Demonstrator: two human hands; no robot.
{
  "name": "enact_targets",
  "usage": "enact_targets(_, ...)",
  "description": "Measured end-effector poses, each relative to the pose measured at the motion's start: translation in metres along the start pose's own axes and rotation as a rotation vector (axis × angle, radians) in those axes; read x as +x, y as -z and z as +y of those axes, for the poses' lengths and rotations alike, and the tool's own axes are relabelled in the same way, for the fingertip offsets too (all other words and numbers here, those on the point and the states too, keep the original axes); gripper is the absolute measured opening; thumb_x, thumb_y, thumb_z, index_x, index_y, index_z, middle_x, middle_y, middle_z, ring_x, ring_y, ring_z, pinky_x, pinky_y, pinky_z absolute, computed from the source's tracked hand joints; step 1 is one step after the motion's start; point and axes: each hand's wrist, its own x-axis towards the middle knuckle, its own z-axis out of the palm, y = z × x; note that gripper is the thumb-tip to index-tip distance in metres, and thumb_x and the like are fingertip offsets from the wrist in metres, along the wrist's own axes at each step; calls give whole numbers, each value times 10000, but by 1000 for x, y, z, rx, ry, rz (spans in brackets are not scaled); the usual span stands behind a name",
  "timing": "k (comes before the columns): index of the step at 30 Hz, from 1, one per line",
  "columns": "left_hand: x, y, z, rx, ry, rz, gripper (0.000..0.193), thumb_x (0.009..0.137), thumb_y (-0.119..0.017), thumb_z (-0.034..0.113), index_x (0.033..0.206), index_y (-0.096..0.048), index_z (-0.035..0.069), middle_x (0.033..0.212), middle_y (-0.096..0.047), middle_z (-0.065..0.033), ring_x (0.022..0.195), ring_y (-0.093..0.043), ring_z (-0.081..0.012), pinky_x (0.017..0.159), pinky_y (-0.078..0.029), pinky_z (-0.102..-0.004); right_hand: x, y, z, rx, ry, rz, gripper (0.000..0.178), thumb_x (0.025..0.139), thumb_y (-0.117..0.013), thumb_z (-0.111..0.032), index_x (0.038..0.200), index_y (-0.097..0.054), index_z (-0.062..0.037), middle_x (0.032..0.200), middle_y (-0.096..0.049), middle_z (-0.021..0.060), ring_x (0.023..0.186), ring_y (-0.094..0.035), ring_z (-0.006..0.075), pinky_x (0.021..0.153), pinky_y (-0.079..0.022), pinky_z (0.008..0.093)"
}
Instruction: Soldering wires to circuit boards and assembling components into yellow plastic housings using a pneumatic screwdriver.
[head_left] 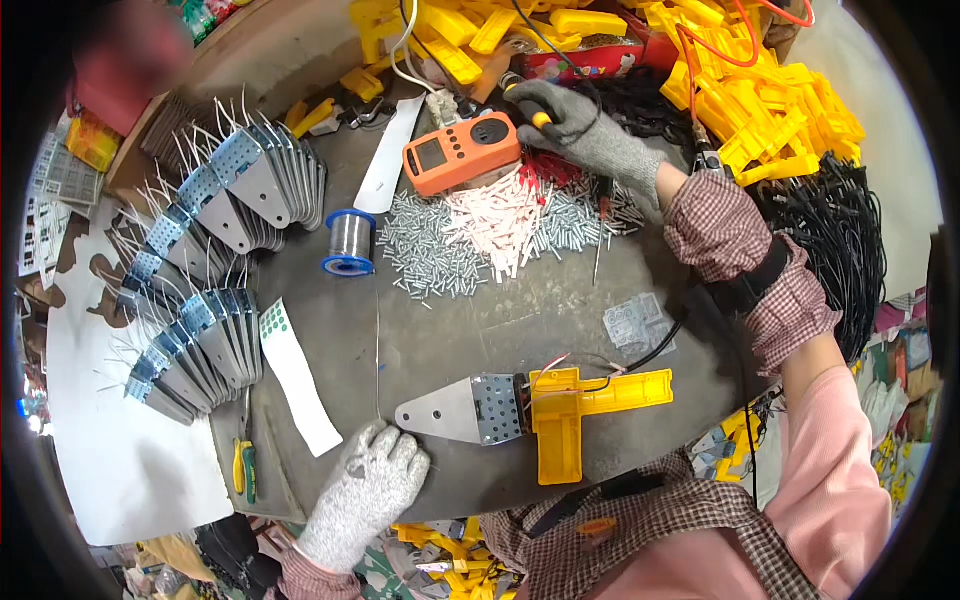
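My left hand [368,492], in a pale grey glove, rests at the table's front edge. Its fingers are curled on the end of a thin solder wire [378,350], which runs up to a blue-rimmed spool [350,242]. Beside these fingers lies a grey metal plate with a perforated blue-grey end [455,412], against a yellow plastic housing [560,425] with thin wires and a black cable. At the far side my right hand [580,130], in a darker grey glove, closes around a tool with a yellow-and-black handle [541,119]. The tool's working end is unclear.
An orange meter [462,153] stands behind heaps of small metal pins [430,245] and pale sleeves [497,220]. Stacked metal plates [265,180] fan out at left, near a green-and-yellow screwdriver [244,468]. Yellow housings [765,110] and black cables [835,250] pile up at right.
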Motion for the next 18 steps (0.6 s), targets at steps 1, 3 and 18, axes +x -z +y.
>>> enact_targets(1, -4, -3, -2, -14, 27, -20, 279, 817, -643, 164, 1088, -658, 103, 1159, -627, -95, 1198, -566, -283, 1113, -382, -489, 15, -5, -13, 69, -38, -42, 281, 916, -677, -146, 1181, -618, -75, 1014, -704, 140, 987, -687, 311, 845, -550, 389)
enact_targets(3, -8, -21, -10, -257, 113, 70, 242, 798, -681, 109, 1037, -654, 88, 1078, -650, -101, 1107, -612, -297, 1076, -417, -475, 18, 2, -45, -20, -40, 53, 187, 901, -701, -150, 1051, -666, -44, 959, -699, 174, 905, -704, 317, 800, -553, 376)
enact_targets(18, 120, -1, 17, -1450, 235, 728, 253, 897, -577, -96, 1125, -662, -27, 1114, -691, -172, 975, -680, -262, 883, -542, -349, -73, 21, -91, 819, -925, 6, 232, 1021, -485, -241, 969, -612, -54, 697, -514, -26, 538, -416, 58, 498, -327, 233)
